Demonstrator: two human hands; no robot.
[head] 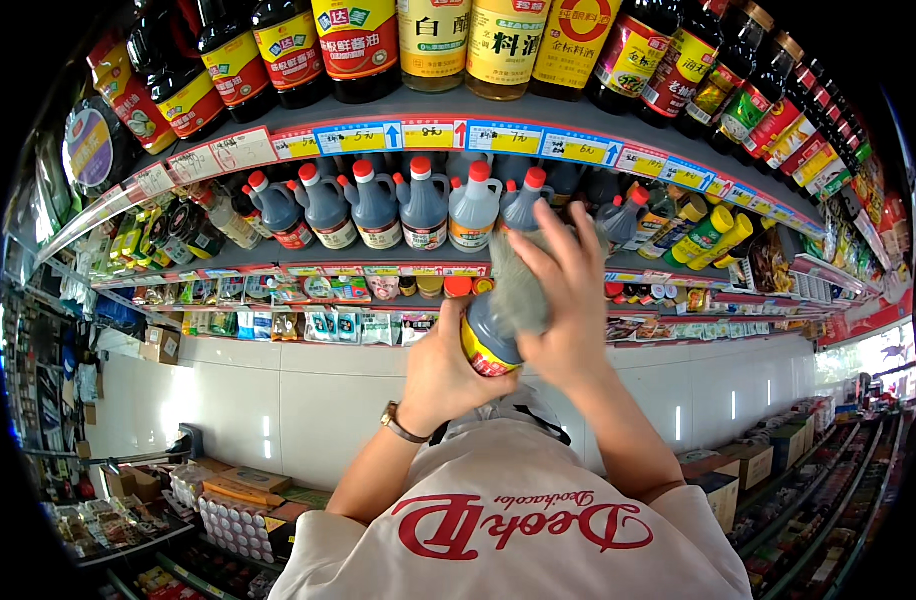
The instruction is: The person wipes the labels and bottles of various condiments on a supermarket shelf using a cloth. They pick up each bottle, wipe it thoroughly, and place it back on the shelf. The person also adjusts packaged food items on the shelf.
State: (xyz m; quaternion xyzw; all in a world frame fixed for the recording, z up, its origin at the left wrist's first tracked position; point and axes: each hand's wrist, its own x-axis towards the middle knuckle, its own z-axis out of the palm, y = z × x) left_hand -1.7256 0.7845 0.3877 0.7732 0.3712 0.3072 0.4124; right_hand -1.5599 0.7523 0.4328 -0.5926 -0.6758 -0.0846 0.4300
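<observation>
My left hand (450, 369) is wrapped around a dark plastic sauce bottle (490, 346) with a yellow and red label, held in front of my chest. A grey-green cloth (523, 289) lies against the bottle's upper end, partly blurred. My right hand (566, 300) grips this cloth, its fingers spread over it and pointing toward the shelf. The cloth hides the top of the held bottle. Behind my hands stands a row of handled jugs with red caps, among them a clear jug (473, 210) and a dark jug (424, 206).
The upper shelf edge (428, 135) bears price tags, with glass sauce bottles (356, 52) above it. Lower shelves hold jars and packets (338, 328). Yellow-capped bottles (702, 234) stand to the right. Cartons (750, 461) and stacked goods (236, 525) lie behind me across the tiled floor (338, 390).
</observation>
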